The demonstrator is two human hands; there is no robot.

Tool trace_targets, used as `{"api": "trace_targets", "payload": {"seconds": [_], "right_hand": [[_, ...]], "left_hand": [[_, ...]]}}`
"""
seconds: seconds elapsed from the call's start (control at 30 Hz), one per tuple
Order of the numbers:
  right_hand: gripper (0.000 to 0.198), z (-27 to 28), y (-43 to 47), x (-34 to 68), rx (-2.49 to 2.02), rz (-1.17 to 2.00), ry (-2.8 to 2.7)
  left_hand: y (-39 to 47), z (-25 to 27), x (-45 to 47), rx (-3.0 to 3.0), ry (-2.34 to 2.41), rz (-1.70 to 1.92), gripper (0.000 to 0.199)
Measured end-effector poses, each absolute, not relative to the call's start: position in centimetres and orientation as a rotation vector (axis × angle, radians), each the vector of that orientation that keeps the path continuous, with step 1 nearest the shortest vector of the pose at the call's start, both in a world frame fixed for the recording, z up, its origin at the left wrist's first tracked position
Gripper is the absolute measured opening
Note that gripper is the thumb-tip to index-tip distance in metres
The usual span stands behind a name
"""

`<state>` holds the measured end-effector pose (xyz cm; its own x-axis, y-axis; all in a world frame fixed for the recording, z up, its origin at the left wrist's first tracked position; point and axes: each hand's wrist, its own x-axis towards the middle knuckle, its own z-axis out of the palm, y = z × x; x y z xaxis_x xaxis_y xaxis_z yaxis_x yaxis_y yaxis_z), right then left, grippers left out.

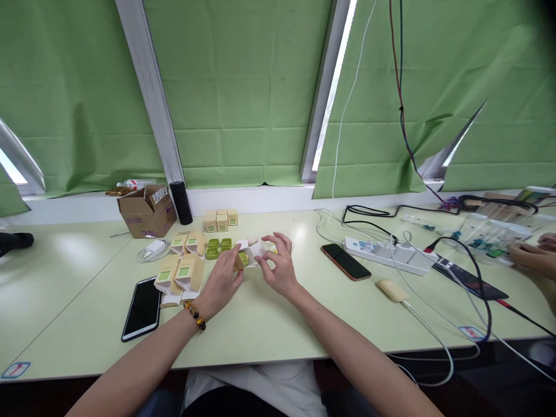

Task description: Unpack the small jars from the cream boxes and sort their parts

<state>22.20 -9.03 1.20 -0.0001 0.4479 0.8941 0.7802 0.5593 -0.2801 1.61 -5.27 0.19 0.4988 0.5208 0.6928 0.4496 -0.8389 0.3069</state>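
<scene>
My left hand [222, 279] is closed round a small cream carton box [238, 263], tilted, with a green piece showing inside its open end. At the box's white flap [254, 253], my right hand [280, 265] pinches with thumb and forefinger, the other fingers raised. Just beyond my left hand stand several green square cups [212, 249]. To the left are several cream boxes with green windows and open white flaps, one of them nearest my wrist [190, 273]. A few closed cream boxes [222, 220] sit together farther back. A clear dish [285, 239] is partly hidden behind my right hand.
A white-framed phone [142, 308] lies left, with a white charger [154, 249], a cardboard box [147, 211] and a black cylinder [180, 202] behind. Rightward are another phone [345, 262], a power strip [386, 255], a cream mouse [392, 289], cables and another person's hand [534, 258].
</scene>
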Motion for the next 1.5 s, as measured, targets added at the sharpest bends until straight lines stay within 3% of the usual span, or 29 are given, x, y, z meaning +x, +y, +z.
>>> {"api": "trace_targets", "payload": {"seconds": [0.27,0.63,0.8,1.1,1.2,1.33,1.5], "right_hand": [[0.007,1.0,-9.3,22.0,-1.180,-0.250,-1.740],[0.002,-0.3,-8.4,20.9,-1.212,0.044,-1.585],[0.012,-0.4,-7.9,21.1,-1.173,0.203,-1.471],[0.042,0.1,-7.3,22.3,-0.998,0.859,-1.057],[0.041,-0.1,-6.9,22.9,-1.064,0.825,-1.089],[0.023,-0.2,-7.2,23.0,-1.180,0.576,-1.388],[0.006,-0.4,-8.1,22.3,-1.343,0.327,-1.728]], "left_hand": [[-5.2,0.1,1.5,2.663,0.844,1.236,0.074],[-6.1,1.0,1.6,2.906,0.773,1.168,0.071],[-6.2,1.2,1.7,2.923,0.867,1.143,0.070],[-4.9,2.0,0.5,2.820,1.052,1.296,0.071],[-4.3,2.0,0.2,2.689,1.066,1.402,0.070],[-4.0,1.8,0.5,2.305,0.964,1.475,0.065],[-3.8,1.5,0.8,1.882,0.700,1.317,0.062]]}}
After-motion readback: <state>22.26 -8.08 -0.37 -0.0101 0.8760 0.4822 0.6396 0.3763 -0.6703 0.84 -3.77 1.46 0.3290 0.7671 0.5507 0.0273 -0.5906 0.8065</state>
